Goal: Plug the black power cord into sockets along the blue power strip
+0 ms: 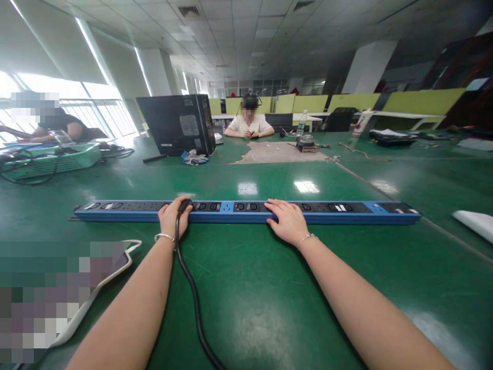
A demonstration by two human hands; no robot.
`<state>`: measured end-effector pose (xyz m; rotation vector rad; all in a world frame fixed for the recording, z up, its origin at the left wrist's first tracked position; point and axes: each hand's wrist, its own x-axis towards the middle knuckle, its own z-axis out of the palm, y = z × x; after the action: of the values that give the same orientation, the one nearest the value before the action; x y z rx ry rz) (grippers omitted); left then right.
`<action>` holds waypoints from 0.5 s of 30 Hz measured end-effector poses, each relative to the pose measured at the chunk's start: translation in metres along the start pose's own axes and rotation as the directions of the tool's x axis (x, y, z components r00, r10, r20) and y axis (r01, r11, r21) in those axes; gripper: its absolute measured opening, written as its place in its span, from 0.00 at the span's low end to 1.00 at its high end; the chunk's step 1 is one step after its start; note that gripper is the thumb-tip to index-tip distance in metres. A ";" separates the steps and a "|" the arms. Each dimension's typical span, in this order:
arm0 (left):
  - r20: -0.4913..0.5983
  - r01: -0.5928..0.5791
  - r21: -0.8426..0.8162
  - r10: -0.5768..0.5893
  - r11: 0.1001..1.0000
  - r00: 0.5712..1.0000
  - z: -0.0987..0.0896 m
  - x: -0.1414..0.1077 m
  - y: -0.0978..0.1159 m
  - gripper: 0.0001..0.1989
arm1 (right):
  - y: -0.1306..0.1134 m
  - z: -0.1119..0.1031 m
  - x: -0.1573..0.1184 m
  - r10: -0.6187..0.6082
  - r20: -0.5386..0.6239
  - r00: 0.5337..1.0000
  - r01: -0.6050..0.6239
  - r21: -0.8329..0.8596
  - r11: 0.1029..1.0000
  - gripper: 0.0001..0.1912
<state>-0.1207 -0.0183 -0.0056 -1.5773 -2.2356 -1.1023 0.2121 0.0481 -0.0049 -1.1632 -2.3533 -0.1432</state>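
Spanning the glossy green tabletop (246,288), the long, straight blue-and-black power strip (231,218) lies crosswise in my remote view. Its near side looks smooth and flat; its black top is broken by recessed sockets (214,207) and bright blue panels (227,207). I have the left hand (169,218) pinched around the black plug (185,204), over the strip left of its middle; the fingers hide whether it sits in a socket. From it a thick, smooth, round black cable (194,293) curves toward me. My right hand (288,222), right of the middle, rests unclenched, fingers extended over the top, thumb against the near side.
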 end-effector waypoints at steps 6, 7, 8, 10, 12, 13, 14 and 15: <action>-0.222 0.046 -0.303 -0.117 0.952 0.968 -0.006 0.005 0.011 0.17 | 0.001 0.001 0.000 0.001 -0.004 1.000 -0.001 0.000 1.000 0.22; -0.173 0.025 -0.306 -0.081 0.952 0.982 -0.005 0.004 0.016 0.18 | 0.001 0.001 0.000 0.002 -0.006 1.000 -0.002 0.002 1.000 0.22; -0.100 -0.005 -0.301 -0.026 0.954 0.995 -0.003 0.003 0.023 0.18 | 0.001 0.001 0.000 0.003 -0.008 1.000 -0.003 0.004 1.000 0.22; 0.038 -0.076 -0.284 0.091 0.956 0.995 0.004 -0.001 0.040 0.18 | 0.000 0.001 0.000 0.004 -0.009 1.000 -0.004 0.005 1.000 0.22; 0.094 -0.127 -0.250 0.154 0.960 0.984 0.013 -0.005 0.057 0.19 | 0.000 0.001 0.000 0.005 -0.006 1.000 -0.005 0.002 1.000 0.22; 0.107 -0.146 -0.227 0.174 0.963 0.979 0.016 -0.007 0.065 0.19 | 0.000 0.001 0.000 0.005 -0.003 1.000 -0.005 0.000 1.000 0.22; 0.116 -0.165 -0.202 0.191 0.965 0.975 0.019 -0.008 0.072 0.19 | 0.000 0.001 0.000 0.006 -0.002 1.000 -0.006 -0.002 1.000 0.22; 0.122 -0.182 -0.177 0.205 0.967 0.971 0.022 -0.009 0.078 0.18 | 0.000 0.001 0.000 0.007 -0.003 1.000 -0.007 -0.002 1.000 0.22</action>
<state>-0.0434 0.0016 0.0096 -1.9499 -2.0601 -1.1800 0.2112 0.0483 -0.0053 -1.1712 -2.3474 -0.1450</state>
